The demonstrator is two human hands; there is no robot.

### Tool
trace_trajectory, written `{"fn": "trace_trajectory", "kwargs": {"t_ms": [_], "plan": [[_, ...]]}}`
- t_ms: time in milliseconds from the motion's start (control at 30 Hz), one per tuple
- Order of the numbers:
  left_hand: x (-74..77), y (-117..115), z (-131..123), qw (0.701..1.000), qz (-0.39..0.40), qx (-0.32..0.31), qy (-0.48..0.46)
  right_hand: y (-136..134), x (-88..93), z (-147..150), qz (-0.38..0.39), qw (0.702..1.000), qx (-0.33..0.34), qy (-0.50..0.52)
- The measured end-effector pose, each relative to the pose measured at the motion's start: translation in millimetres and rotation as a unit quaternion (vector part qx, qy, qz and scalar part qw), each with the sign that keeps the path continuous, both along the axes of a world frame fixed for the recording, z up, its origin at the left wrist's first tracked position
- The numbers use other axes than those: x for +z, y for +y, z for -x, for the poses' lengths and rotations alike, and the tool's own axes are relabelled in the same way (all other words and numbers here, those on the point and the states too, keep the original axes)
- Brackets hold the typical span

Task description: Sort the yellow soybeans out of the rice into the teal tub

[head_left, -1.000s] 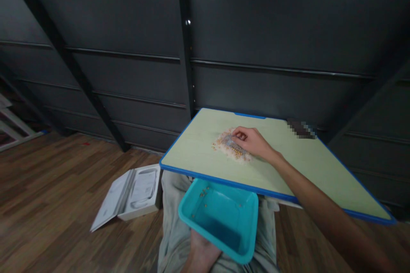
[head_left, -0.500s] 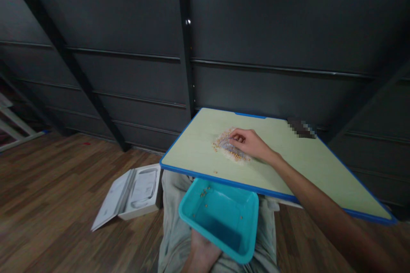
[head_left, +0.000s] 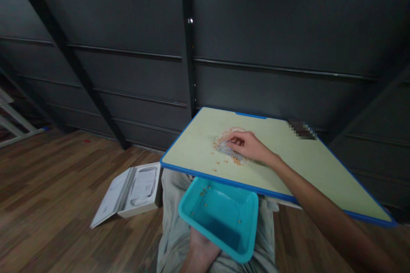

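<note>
The right hand [head_left: 249, 147] sits on the pile of grains [head_left: 221, 140] on the green table [head_left: 307, 166], fingers bent; I cannot tell if it grips any. The left hand [head_left: 200, 254] holds the blue tub [head_left: 224, 222] below the edge

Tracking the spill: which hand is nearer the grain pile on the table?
Right. The right hand rests on the grain pile; the left hand holds the teal tray below the table edge.

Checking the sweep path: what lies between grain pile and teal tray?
Head view: a few loose kernels on the table, its blue edge, then the teal tray.
</note>
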State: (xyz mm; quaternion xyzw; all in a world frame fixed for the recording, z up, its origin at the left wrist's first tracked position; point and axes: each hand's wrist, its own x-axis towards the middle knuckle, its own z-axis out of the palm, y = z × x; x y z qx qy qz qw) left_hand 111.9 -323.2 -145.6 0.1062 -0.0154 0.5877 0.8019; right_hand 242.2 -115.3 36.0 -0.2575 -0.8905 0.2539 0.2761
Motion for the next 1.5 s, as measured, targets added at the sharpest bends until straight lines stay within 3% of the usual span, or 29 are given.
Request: {"fn": "trace_trajectory", "kwargs": {"t_ms": [233, 467, 767, 1200, 1500], "plan": [[8.9, 1.0, -2.2, 0.999, -0.041, 0.002, -0.007, -3.4, -1.0, 1.1, 0.005, 1.0, 0.013, -0.003], [7.6, 0.0, -5.5, 0.999, -0.022, 0.027, 0.009, -2.6, -7.0, 2.2, 0.039, 0.999, 0.032, 0.003], [16.0, -1.5, -1.5, 1.0, 0.008, -0.001, 0.025, -1.1, -10.6, 3.7, 0.028, 0.998, 0.056, 0.009], [16.0, -1.2, -3.4, 0.999, 0.036, 0.001, 0.007, -8.0, -8.2, 5.5, 0.042, 0.997, 0.061, -0.011], [6.2, -0.2, -1.3, 1.0, 0.024, 0.003, 0.018, -9.8, -9.9, 5.9, 0.082, 0.994, 0.068, -0.004]]}}
